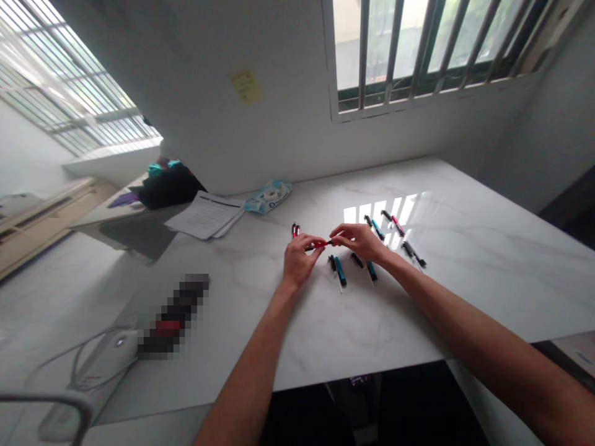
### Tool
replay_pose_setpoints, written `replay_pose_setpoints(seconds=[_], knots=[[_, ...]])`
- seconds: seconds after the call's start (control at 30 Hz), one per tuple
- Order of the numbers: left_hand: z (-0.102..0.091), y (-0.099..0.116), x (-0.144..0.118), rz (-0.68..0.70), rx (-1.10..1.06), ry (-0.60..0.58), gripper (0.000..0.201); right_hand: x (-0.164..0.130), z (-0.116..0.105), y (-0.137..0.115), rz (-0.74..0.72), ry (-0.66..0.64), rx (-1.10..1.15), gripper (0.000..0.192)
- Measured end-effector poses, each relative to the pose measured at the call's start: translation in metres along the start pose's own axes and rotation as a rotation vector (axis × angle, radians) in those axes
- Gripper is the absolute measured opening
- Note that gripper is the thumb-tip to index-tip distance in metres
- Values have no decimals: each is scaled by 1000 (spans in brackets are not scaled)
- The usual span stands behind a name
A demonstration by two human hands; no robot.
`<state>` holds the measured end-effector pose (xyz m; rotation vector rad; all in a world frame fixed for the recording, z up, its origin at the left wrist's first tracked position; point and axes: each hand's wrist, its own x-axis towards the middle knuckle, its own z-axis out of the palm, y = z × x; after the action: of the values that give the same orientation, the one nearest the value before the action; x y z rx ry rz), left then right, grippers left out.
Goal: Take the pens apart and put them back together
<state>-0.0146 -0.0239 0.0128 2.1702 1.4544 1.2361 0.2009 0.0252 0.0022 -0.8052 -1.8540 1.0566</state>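
Both hands pinch one red pen point(318, 245) over the counter point(465, 272) middle: left hand point(297, 259) closed on its left end, right hand point(360, 240) fingertips closed on its right end. Pen looks light, stiff, smooth plastic, likely slippery; best held at barrel ends. Count, roughly: two red pens point(295, 230) just far-left of hands, about four loose pieces point(341, 271) nearer, about six more pens point(395, 224) right; small ones hard to tell.

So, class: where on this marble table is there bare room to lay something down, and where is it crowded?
Bare: the near strip of the table between the forearms, and the far right stretch under the window. Crowded: around both hands, left and right, which hold a red pen among scattered pens; papers fill the far left.
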Motion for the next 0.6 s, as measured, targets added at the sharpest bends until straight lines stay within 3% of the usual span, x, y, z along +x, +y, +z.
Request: replay_pose_setpoints(seconds=[0.23,0.4,0.6], knots=[[0,0,1,-18,-8,48,7,-1,-10,4,-10,-44,-73,37],[1,-1,2,-38,-59,65,9,1,-18,2,-27,-25,-161,25],[3,-2,2,-38,-73,45,9,-1,-17,2,-22,-4,-182,30]])
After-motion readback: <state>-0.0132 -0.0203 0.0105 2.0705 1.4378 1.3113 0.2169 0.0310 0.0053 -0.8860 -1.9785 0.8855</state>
